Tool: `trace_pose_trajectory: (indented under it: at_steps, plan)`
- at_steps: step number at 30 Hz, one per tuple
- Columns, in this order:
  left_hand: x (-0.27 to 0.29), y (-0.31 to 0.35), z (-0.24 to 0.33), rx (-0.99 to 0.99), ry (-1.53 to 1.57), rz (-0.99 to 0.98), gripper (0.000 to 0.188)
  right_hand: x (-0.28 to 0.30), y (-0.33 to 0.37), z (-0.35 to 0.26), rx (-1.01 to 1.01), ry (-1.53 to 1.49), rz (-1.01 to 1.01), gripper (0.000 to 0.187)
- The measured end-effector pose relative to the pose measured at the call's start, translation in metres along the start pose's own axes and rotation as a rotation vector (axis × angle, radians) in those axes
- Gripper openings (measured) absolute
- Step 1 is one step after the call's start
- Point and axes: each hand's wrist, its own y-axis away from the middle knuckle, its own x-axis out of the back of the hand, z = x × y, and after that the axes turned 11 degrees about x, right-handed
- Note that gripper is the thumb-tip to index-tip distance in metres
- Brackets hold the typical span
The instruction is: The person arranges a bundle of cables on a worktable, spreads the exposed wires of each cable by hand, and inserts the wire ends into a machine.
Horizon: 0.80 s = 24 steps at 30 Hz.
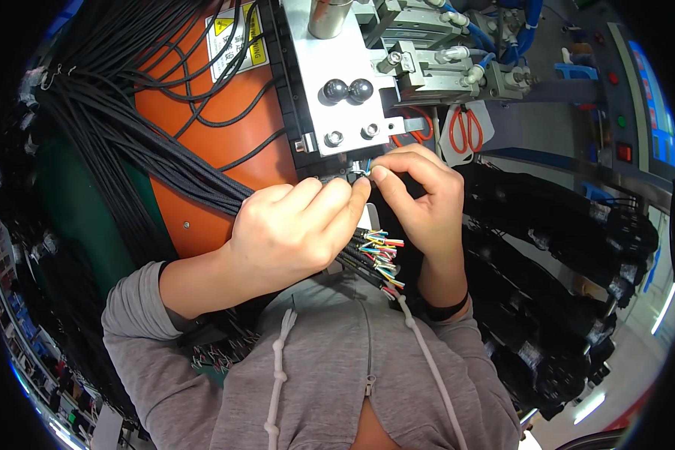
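My left hand (296, 229) is closed around a bundle of black sheathed cables (150, 161) and pinches one cable end just under the grey metal machine head (337, 82). My right hand (420, 195) pinches the thin coloured wires (364, 166) of that cable end at the machine's lower opening. Thumbs and forefingers of both hands meet there. Below my hands, several stripped cable ends with coloured wires (381, 255) fan out from the bundle.
An orange machine cover (195, 105) with a yellow and white label lies behind the cables. Pneumatic cylinders with blue hoses (457, 60) sit at top right. Orange-handled scissors (466, 129) hang there. Finished black cables (562, 255) pile on the right; a control panel (637, 112) with buttons stands far right.
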Motion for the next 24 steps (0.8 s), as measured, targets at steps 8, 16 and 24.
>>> trace_pose_trajectory:
  at_steps: [8,16,24]
  plan:
    - [-0.003,0.002,0.007,0.119,-0.099,0.005,0.035,-0.010,0.003,0.000,0.111,0.310,-0.040,0.005]
    - [-0.004,-0.001,0.002,0.115,-0.068,-0.013,0.032,-0.025,0.009,0.025,0.209,0.166,0.141,0.009]
    - [0.001,-0.010,0.001,0.078,-0.023,0.035,0.027,-0.021,0.015,0.031,-0.008,-0.108,0.184,0.009]
